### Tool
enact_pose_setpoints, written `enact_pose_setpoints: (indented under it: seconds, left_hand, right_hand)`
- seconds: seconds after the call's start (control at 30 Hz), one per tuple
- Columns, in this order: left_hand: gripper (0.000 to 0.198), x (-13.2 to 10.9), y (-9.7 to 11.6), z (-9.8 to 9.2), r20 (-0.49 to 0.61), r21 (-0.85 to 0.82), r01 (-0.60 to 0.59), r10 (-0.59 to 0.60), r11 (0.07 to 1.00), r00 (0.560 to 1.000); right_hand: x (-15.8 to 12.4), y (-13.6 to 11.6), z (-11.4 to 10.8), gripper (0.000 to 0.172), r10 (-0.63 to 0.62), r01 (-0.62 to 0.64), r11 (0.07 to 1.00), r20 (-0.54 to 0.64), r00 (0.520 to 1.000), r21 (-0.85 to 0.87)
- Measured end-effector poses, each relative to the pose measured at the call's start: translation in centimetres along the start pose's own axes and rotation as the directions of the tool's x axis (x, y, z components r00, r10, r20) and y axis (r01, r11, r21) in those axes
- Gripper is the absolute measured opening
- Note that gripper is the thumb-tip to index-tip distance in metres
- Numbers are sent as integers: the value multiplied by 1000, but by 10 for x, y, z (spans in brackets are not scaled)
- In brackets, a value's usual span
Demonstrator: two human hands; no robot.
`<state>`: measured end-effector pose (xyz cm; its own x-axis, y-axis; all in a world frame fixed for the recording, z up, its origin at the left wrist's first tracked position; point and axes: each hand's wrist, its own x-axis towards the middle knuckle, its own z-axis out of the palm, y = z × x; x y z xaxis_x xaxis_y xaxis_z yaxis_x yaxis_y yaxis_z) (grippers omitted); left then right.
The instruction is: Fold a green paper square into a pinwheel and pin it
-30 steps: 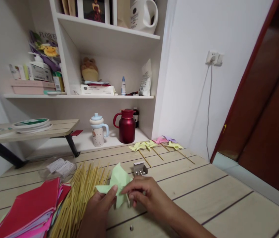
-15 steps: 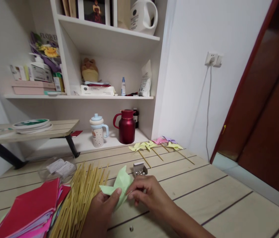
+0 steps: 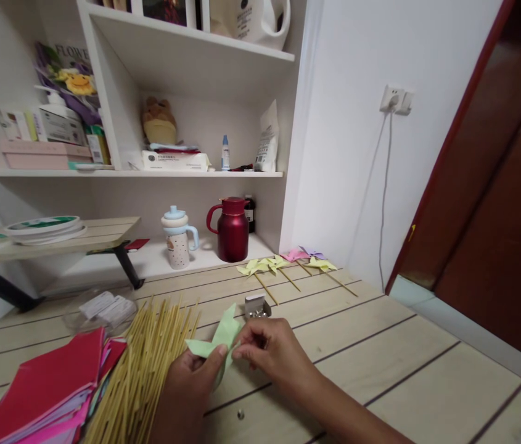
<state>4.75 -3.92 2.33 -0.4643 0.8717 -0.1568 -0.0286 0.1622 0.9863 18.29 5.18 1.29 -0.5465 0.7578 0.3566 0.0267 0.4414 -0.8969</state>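
A light green folded paper pinwheel head is held over the wooden table near its front edge. My left hand grips the paper from below, thumb pressed on its face. My right hand pinches the paper's right side with its fingertips. A pile of thin bamboo sticks lies just left of my hands. A small open box of metal pins stands right behind my right hand.
A stack of red and pink paper sheets lies at the front left. Finished pinwheels on sticks lie at the table's back. A clear plastic bag, a red jug and a cup sit further back. One loose pin lies near the front edge.
The paper has been tilted and lowered a little between my hands, with my right fingers shifting to pinch its right side. The view has dipped slightly.
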Motion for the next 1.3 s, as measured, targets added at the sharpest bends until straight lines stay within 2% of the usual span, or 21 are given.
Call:
enact_pose_setpoints:
  seconds: [0.1, 0.23, 0.33, 0.4, 0.47, 0.57, 0.73, 0.83, 0.97, 1.13, 1.3]
  left_hand:
    - [35, 1, -2, -1, -41, 28, -3, 4, 1000, 999]
    - [33, 2, -4, -2, -103, 52, -16, 21, 999, 994]
    - [31, 0, -1, -2, -121, 47, 0, 6, 999, 993]
    - [28, -1, 2, -1, -129, 21, 2, 1, 1000, 992]
    - [28, -2, 4, -2, -124, -39, 12, -17, 999, 992]
    - [34, -2, 3, -3, -102, -134, 19, -33, 991, 994]
    - [38, 1, -5, -6, -126, -102, 0, -13, 995, 992]
    - [40, 0, -5, -6, -161, -52, -6, -2, 999, 987]
    - [40, -3, 0, -4, -135, -89, 13, -25, 996, 990]
    - [32, -4, 3, -1, -101, -156, -11, -5, 988, 995]
    - [37, -3, 0, -2, -30, -183, 4, -10, 983, 1000]
  right_hand:
    - [0, -1, -1, 10, 12, -12, 1000, -3, 1000, -3]
    - [1, -8, -5, 13, -120, 123, 989, 40, 992, -84]
    - [1, -11, -5, 12, -148, 153, 982, 57, 987, -108]
    - [1, -11, -5, 10, -117, 121, 989, 49, 992, -88]
    - [0, -11, -5, 8, -42, 42, 999, 65, 997, 11]
    - [-1, -10, -5, 18, 68, -92, 983, 150, 986, 157]
    - [-3, -8, -1, 14, 78, -132, 963, 226, 971, 235]
    - [-3, -5, 1, 8, 63, -118, 966, 234, 970, 232]
    - [-2, -1, 1, 8, 31, -68, 981, 203, 979, 179]
    - [-2, -3, 0, 20, 18, -43, 991, 193, 981, 129]
    - [-2, -2, -3, 31, -96, 96, 995, 148, 984, 12]
